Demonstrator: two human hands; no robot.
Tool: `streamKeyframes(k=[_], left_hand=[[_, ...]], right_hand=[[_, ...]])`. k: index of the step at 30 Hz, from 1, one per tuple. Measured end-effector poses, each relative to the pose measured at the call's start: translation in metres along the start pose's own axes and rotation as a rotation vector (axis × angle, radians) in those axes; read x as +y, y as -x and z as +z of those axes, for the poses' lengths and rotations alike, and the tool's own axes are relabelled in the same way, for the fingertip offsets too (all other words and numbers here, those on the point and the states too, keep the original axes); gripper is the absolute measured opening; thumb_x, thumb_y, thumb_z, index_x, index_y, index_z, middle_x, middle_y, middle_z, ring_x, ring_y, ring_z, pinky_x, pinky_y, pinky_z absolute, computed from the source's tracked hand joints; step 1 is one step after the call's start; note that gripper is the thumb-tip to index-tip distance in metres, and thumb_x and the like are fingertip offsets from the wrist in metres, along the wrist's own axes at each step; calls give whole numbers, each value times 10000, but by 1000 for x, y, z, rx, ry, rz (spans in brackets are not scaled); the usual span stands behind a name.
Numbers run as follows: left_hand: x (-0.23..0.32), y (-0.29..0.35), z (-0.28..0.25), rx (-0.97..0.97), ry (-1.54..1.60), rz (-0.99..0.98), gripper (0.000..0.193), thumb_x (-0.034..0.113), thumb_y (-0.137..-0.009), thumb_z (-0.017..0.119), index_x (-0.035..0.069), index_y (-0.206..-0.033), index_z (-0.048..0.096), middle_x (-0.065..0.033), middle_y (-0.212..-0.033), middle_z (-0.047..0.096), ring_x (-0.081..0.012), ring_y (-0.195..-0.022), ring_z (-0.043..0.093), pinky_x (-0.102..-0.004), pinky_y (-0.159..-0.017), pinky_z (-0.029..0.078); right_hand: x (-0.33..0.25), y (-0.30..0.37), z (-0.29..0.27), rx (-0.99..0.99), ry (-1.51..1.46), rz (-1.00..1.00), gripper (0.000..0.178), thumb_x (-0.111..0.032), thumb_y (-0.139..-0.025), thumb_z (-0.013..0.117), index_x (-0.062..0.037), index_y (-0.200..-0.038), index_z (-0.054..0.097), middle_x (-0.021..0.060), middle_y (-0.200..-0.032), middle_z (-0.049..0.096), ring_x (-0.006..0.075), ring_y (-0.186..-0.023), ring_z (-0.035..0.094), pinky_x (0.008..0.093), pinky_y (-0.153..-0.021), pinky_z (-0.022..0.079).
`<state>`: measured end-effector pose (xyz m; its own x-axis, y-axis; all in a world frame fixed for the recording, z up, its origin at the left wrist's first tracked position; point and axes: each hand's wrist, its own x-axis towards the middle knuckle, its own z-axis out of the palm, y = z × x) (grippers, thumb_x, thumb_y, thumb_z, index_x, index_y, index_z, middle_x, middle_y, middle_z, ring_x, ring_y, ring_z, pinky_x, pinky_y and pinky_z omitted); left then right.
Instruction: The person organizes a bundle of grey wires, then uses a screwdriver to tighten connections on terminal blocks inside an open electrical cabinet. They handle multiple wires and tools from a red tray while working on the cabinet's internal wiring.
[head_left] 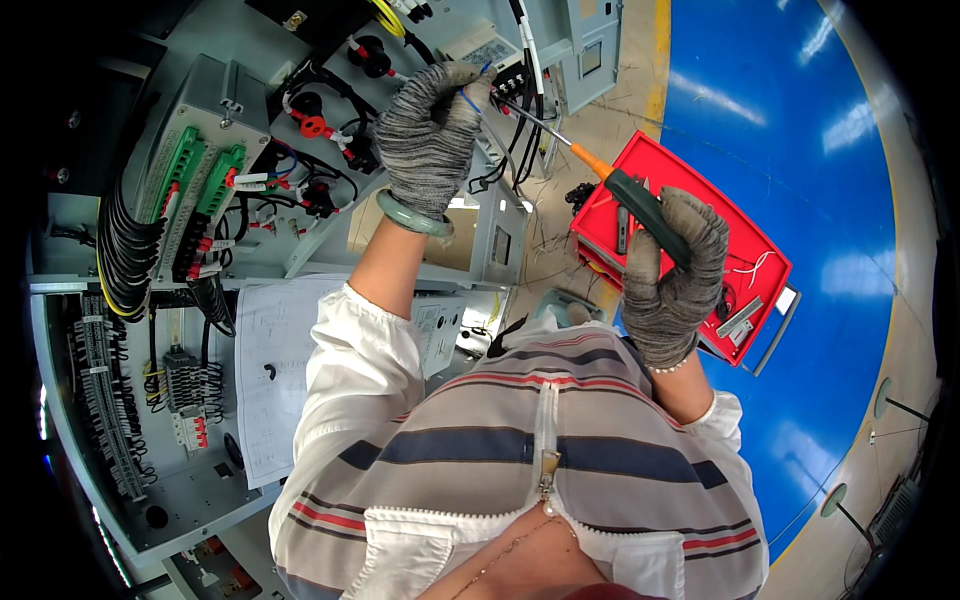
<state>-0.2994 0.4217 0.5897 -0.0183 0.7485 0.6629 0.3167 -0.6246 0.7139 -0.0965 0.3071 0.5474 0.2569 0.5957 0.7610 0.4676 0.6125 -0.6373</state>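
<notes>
Indoors, right hand (672, 290) clamped on screwdriver (640, 204), left hand (428, 138) pinching blue wire (468, 99); glossy blue floor (745, 60).

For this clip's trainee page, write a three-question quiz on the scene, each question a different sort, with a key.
1. Which hand grips the screwdriver?
2. Choose: the open tool tray on the person's right is A) yellow, B) red, C) green.
3. Fill in: a thin ____ wire shows at the fingertips of the left hand.

Key: 1. The right hand. 2. B. 3. Blue.
</notes>
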Motion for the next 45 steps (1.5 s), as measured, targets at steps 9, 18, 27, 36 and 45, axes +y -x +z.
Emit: streamKeyframes(k=[9,18,27,36,45], left_hand=[[6,-2,-1,-26,-133,50,151,65,-801,673,15,-939,635,-36,-862,656,-75,-783,574,-228,-731,467],[3,-5,-4,-74,-245,205,164,88,-794,686,35,-944,649,-32,-875,660,-84,-783,580,-236,-732,475],[1,-4,-5,-97,-218,158,166,78,-801,677,31,-956,647,-43,-922,662,-88,-812,583,-240,-757,479],[3,-3,-5,-76,-249,143,139,74,-766,683,32,-895,654,-96,-888,666,-175,-805,639,-287,-743,508],[4,-6,-6,-114,-292,183,127,67,-772,675,33,-891,650,-98,-893,667,-185,-816,642,-289,-748,508]], right_hand=[[1,-1,-1,-14,30,-11,316,-9,-730,638,-35,-1035,558,165,-1031,588,286,-941,573,359,-823,458],[-1,-4,-3,-31,62,-33,311,-5,-727,637,-30,-1030,570,161,-1026,587,287,-941,573,353,-808,473],[2,-1,-13,-139,-6,177,332,-153,-761,671,-12,-1045,573,134,-973,601,241,-826,615,329,-765,496],[17,0,-12,-149,79,-65,457,-194,-846,596,-40,-1237,415,145,-1078,557,247,-1061,537,397,-941,413],[0,3,7,106,-136,103,387,-251,-804,644,-32,-1107,543,94,-897,618,272,-905,581,431,-944,384]])
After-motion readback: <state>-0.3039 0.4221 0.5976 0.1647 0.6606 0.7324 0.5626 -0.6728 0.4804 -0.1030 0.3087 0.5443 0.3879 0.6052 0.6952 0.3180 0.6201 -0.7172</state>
